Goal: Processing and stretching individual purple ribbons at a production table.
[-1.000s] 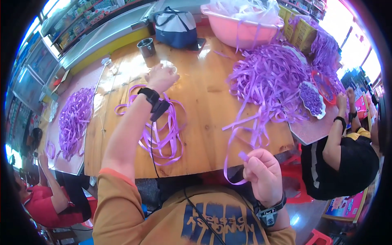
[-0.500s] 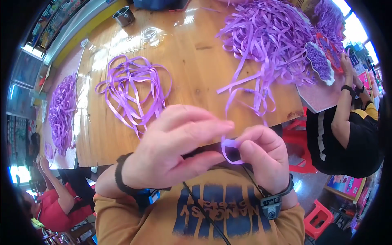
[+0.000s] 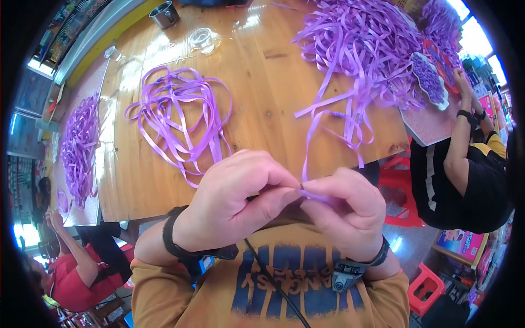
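Note:
My left hand (image 3: 240,199) and my right hand (image 3: 353,210) meet just in front of the table's near edge, both pinching one purple ribbon (image 3: 305,158). Between the fingertips only a short bit of it shows; the rest of the gripped part is hidden. From there the ribbon runs up onto the table to a beaded stretch (image 3: 336,114) near the big ribbon pile (image 3: 361,54) at the right. A looser bundle of purple ribbons (image 3: 216,147) lies on the wood beyond my left hand.
A metal cup (image 3: 164,15) and a clear round container (image 3: 201,40) stand at the far left. A white dish of purple beads (image 3: 428,81) sits at the right. Another ribbon heap (image 3: 80,150) lies at the left. Co-workers sit either side; a red stool (image 3: 426,290) stands lower right.
My left hand has come right and its fingers have closed onto the ribbon against my right hand. The open loop held at my right fingertips no longer shows.

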Available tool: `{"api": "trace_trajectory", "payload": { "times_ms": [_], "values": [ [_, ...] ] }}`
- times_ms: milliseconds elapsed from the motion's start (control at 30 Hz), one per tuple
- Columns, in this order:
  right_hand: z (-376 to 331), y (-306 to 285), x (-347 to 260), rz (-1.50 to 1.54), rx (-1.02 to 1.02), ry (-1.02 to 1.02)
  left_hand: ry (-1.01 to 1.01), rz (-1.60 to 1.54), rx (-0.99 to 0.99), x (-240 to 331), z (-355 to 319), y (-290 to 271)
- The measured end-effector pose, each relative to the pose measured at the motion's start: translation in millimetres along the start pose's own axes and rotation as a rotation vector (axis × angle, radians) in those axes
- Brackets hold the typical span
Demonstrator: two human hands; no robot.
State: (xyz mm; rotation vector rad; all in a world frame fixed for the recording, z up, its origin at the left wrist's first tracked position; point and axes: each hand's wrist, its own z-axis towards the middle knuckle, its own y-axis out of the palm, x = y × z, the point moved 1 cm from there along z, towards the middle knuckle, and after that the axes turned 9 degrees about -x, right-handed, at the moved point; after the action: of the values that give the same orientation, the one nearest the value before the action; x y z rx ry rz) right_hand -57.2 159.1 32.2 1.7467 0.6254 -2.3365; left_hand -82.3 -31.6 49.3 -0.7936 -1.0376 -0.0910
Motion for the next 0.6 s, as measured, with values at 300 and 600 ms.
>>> {"api": "trace_trajectory", "payload": {
  "times_ms": [300,600],
  "values": [
    [2.6,1.8,-1.5,-0.082,0.021,-0.011,0.106,0.145,0.164,4.9,-2.5,5.1],
    [0.1,1.0,-4.6,-0.041,-0.026,0.101,0.113,0.369,0.025,3.0,-6.2,2.4]
  ]
}}
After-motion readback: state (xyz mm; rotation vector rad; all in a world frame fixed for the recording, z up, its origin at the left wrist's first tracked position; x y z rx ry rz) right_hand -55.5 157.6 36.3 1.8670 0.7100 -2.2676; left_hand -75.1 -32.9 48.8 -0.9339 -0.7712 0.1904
